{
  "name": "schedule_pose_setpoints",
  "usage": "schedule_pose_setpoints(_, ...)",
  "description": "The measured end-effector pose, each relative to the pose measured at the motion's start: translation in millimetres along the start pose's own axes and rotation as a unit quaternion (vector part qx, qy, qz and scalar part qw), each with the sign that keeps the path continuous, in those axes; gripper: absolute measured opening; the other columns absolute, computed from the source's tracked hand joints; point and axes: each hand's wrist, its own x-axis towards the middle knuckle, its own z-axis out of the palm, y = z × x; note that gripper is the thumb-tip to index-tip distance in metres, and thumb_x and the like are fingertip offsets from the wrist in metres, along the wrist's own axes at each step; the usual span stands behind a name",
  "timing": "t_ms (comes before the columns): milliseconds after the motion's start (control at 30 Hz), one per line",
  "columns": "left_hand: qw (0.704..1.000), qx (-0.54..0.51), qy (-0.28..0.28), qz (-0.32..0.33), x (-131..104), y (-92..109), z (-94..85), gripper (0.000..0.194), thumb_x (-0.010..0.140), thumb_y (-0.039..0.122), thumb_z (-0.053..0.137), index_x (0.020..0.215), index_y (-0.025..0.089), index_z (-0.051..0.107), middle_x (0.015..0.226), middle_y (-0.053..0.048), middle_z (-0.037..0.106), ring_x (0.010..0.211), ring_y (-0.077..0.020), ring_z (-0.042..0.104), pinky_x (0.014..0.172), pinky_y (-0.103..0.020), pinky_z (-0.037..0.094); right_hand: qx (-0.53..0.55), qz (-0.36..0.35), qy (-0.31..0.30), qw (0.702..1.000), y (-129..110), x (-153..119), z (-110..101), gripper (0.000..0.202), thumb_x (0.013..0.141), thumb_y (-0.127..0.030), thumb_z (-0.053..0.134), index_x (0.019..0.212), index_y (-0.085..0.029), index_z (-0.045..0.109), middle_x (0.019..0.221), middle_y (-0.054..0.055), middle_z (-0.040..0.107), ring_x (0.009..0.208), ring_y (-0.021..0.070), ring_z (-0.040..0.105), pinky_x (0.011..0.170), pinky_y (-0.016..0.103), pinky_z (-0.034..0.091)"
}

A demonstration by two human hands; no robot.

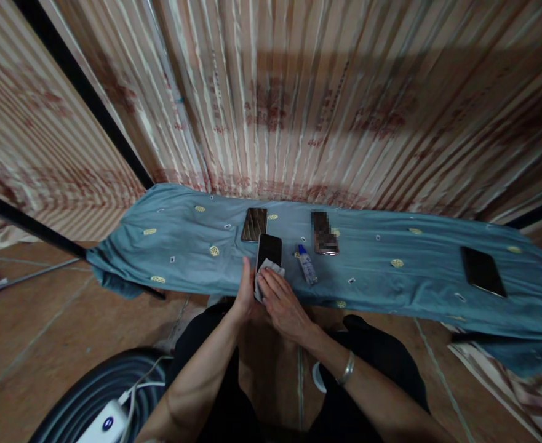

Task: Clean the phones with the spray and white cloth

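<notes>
A held phone (271,248) is at the near edge of the counter (425,289), left of its middle, and a pale cloth (272,266) lies folded over its lower part. Wiping of this one device seems to be under way: the cloth is on the screen side, the upper half of the glass is uncovered and dark, and whether that half is already clean cannot be told. Nor can it be told if the other devices have been wiped; all three lie apart from the hands: a second phone (255,224) close to the far edge, just beyond the held phone; a blurred device (325,237), partly masked by blocks, near the far edge right of the middle; and a dark device (483,271) toward the right end. A small bottle (307,266) with a blue cap rests between the held phone and the blurred device, cap toward the far edge, touched by neither hand. The left hand (245,295) has its grip around the held phone from the left, thumb upright beside it; its other fingers are mostly hidden, so how tightly they close is unclear. The right hand (282,303) has its grip closed over the cloth, fingers together and bent, pressing it against the phone's lower end.
</notes>
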Motion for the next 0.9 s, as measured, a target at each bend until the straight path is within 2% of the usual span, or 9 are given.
schedule_pose_setpoints(133, 1.000, -0.015, 0.019, -0.009, 2, -8, 3.5, 0.063, 0.100, 0.054, 0.031, 0.115, 0.009, 0.072, 0.100, -0.016, 0.076, 0.114, -0.0270, 0.067, 0.104, -0.037, 0.049, -0.014, 0.004, 0.007, 1.000, 9, 5, -4, 0.063, 0.098, -0.009, 0.034, 0.159, -0.011, 0.017, 0.152, 0.020, 0.046, 0.150, 0.0261, 0.031, 0.115, 0.051, 0.045)
schedule_pose_setpoints(267, 0.998, -0.032, 0.031, 0.035, 1, -16, 9.7, 0.050, 0.103, 0.041, 0.034, 0.127, 0.012, 0.067, 0.115, -0.012, 0.075, 0.132, -0.0222, 0.056, 0.115, -0.035, 0.040, -0.035, 0.014, 0.009, 0.999, 20, 14, -13, 0.061, 0.099, -0.009, 0.034, 0.158, -0.011, 0.020, 0.155, 0.020, 0.043, 0.151, 0.0268, 0.029, 0.116, 0.052, 0.043)
schedule_pose_setpoints(400, 0.999, -0.033, 0.016, 0.032, 5, -16, 5.7, 0.050, 0.102, 0.040, 0.036, 0.128, 0.009, 0.066, 0.127, -0.015, 0.070, 0.138, -0.0223, 0.050, 0.119, -0.037, 0.035, -0.058, -0.006, 0.004, 0.998, 21, 17, -16, 0.059, 0.098, -0.009, 0.035, 0.157, -0.010, 0.026, 0.154, 0.019, 0.044, 0.152, 0.0272, 0.027, 0.118, 0.050, 0.041)
schedule_pose_setpoints(567, 0.995, 0.010, 0.072, 0.068, 14, -12, -10.9, 0.045, 0.100, 0.041, 0.044, 0.116, 0.010, 0.072, 0.133, -0.014, 0.066, 0.141, -0.0223, 0.045, 0.120, -0.030, 0.031, -0.059, -0.042, -0.020, 0.997, 11, 17, -12, 0.054, 0.098, -0.008, 0.034, 0.152, -0.006, 0.035, 0.150, 0.019, 0.050, 0.150, 0.0272, 0.031, 0.117, 0.049, 0.044)
schedule_pose_setpoints(633, 0.995, 0.032, 0.062, 0.075, 16, -14, -14.6, 0.044, 0.100, 0.039, 0.043, 0.117, 0.010, 0.072, 0.135, -0.013, 0.065, 0.144, -0.0218, 0.042, 0.121, -0.029, 0.031, -0.062, -0.038, -0.018, 0.997, 11, 19, -12, 0.052, 0.099, -0.010, 0.035, 0.151, -0.007, 0.039, 0.150, 0.018, 0.051, 0.149, 0.0275, 0.032, 0.117, 0.049, 0.044)
schedule_pose_setpoints(733, 0.992, 0.069, 0.030, 0.099, 15, -19, -14.2, 0.044, 0.099, 0.036, 0.044, 0.129, 0.014, 0.066, 0.145, -0.009, 0.058, 0.148, -0.0195, 0.034, 0.122, -0.031, 0.027, -0.064, -0.015, -0.005, 0.998, 18, 24, -15, 0.051, 0.099, -0.012, 0.038, 0.149, -0.007, 0.041, 0.151, 0.019, 0.049, 0.150, 0.0277, 0.030, 0.118, 0.050, 0.042)
schedule_pose_setpoints(900, 0.986, 0.106, -0.020, 0.130, 9, -25, -6.8, 0.048, 0.099, 0.035, 0.043, 0.142, 0.017, 0.054, 0.158, -0.004, 0.039, 0.151, -0.0157, 0.025, 0.125, -0.031, 0.016, -0.039, 0.032, 0.004, 0.999, 31, 30, -17, 0.057, 0.099, -0.013, 0.038, 0.156, -0.011, 0.030, 0.158, 0.018, 0.040, 0.152, 0.0258, 0.025, 0.120, 0.050, 0.038)
